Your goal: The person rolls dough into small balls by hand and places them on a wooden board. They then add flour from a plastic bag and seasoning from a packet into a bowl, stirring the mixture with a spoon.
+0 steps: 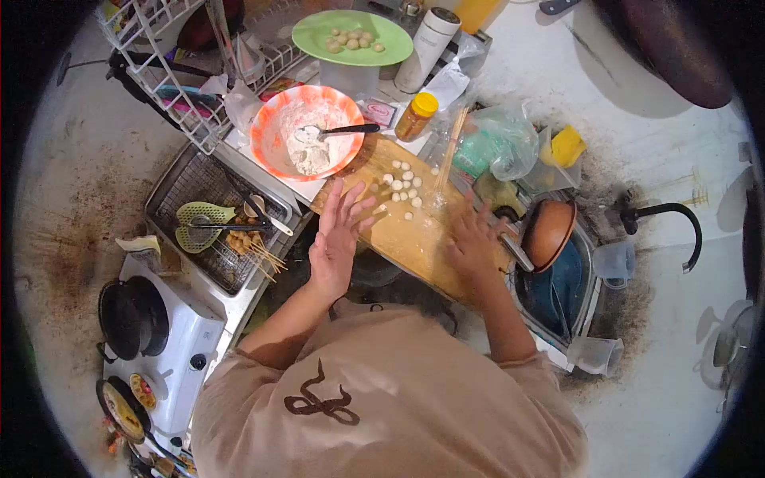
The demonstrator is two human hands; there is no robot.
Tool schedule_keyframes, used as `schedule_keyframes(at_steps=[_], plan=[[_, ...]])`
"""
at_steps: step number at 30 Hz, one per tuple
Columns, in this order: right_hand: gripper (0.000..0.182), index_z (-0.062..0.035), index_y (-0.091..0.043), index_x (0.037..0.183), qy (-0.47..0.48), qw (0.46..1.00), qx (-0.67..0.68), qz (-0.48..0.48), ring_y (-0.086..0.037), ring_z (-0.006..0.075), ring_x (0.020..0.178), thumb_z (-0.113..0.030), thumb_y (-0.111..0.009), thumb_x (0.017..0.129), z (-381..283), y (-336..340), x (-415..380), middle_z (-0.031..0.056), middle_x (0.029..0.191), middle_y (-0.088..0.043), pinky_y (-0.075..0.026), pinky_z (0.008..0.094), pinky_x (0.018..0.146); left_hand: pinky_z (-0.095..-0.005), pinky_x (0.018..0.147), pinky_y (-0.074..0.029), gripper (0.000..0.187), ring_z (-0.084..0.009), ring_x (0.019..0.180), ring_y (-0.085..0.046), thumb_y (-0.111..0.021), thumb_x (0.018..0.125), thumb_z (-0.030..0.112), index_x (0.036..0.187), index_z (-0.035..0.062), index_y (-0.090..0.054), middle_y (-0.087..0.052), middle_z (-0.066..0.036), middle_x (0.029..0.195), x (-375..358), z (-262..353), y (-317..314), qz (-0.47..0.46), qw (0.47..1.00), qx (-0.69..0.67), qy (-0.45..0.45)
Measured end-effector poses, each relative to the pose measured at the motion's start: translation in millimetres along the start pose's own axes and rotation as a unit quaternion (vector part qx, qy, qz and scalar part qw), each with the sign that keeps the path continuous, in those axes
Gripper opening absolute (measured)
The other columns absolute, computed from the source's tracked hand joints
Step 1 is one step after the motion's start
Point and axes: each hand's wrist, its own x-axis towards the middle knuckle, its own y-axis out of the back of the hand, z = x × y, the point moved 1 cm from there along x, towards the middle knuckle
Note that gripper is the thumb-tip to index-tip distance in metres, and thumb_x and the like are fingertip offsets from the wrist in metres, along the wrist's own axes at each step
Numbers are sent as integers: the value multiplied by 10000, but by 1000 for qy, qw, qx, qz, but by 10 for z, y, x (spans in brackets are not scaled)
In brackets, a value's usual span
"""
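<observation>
My left hand [338,239] is raised over the left edge of the wooden board [398,243], fingers spread and nothing in them. Above the board's right side hovers my right hand [472,239], its fingers apart and holding nothing that I can see. Several small white dough balls [404,182] lie on the board between the two hands, toward its far side. Beyond my left hand sits an orange-and-white bowl [267,143] of white dough or flour, with a black-handled spoon [351,129] in it. Wooden skewers [452,151] lie at the board's far right.
A green plate [311,36] holds more balls at the back, near a white tumbler [428,49] and a yellow-lidded jar [417,117]. Left are a rack tray [171,199] with skewered food and a stove [183,334]. A sink [590,291] with a brown pan [550,235] is right.
</observation>
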Motion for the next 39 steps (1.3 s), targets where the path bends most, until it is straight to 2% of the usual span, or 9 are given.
schedule_keyframes(at_steps=[6,9,15,18,21,25,27,30,39], plan=[[689,-220,-318,1355,120,989,89,-12,-65,405,1329,-496,-487,747,-531,162,-25,88,1466,-129,53,696,929,-379,974,-271,839,-252,1216,-339,-284,790,666,1412,129,-110,-249,-120,1402,16,-4,-61,-14,1000,3,-8],[698,-216,-319,1354,115,991,73,2,-68,410,1327,-534,-442,746,-326,-67,-371,85,1464,-138,47,700,928,-382,972,-276,836,-254,1216,-340,-281,789,668,1411,135,-114,-256,-120,1398,29,16,-53,-6,1000,10,-6],[676,-215,-301,1364,37,992,108,57,-34,416,1329,-569,-336,789,-62,-130,15,82,1469,-113,50,702,925,-382,968,-280,833,-257,1214,-342,-280,789,670,1410,140,-121,-273,-125,1388,7,-22,-87,-15,1000,4,2],[635,-206,-294,1367,65,992,108,28,-30,412,1329,-530,-338,822,-324,146,161,80,1471,-101,49,699,928,-388,970,-284,829,-263,1210,-348,-283,790,668,1410,141,-123,-274,-130,1386,21,-24,-123,-19,1000,-3,3],[577,-192,-300,1362,16,979,148,138,-94,404,1323,-404,-422,839,-65,222,104,106,1451,-174,35,693,936,-396,971,-290,822,-272,1203,-357,-290,794,661,1408,139,-127,-272,-136,1386,38,19,-101,-35,999,-14,-14],[466,-156,-428,1276,-65,949,272,142,-232,399,1280,-208,-515,821,469,175,-209,116,1348,-374,-106,602,998,-395,971,-296,809,-268,1198,-365,-295,802,648,1406,134,-132,-280,-130,1385,22,21,15,-20,999,-24,-16],[425,-132,-498,1213,-54,947,290,127,-298,382,1253,-136,-553,792,593,29,-356,110,1283,-460,-185,545,1011,-391,972,-296,803,-264,1197,-368,-297,806,642,1405,132,-135,-286,-126,1384,0,31,48,-12,1000,-22,-13],[385,-126,-555,1139,76,934,331,115,-361,337,1222,-135,-614,758,487,-192,-414,65,1230,-513,-280,468,979,-382,961,-302,801,-252,1178,-385,-300,807,638,1405,130,-138,-316,-117,1365,-20,39,34,-4,1000,-15,-4],[375,-169,-593,1088,195,956,185,116,-469,227,1107,-187,-636,717,80,85,-202,-4,1050,-615,-327,380,932,-383,945,-310,793,-251,1143,-416,-298,800,649,1394,135,-193,-370,-115,1321,-14,27,-173,-47,999,-4,7]])
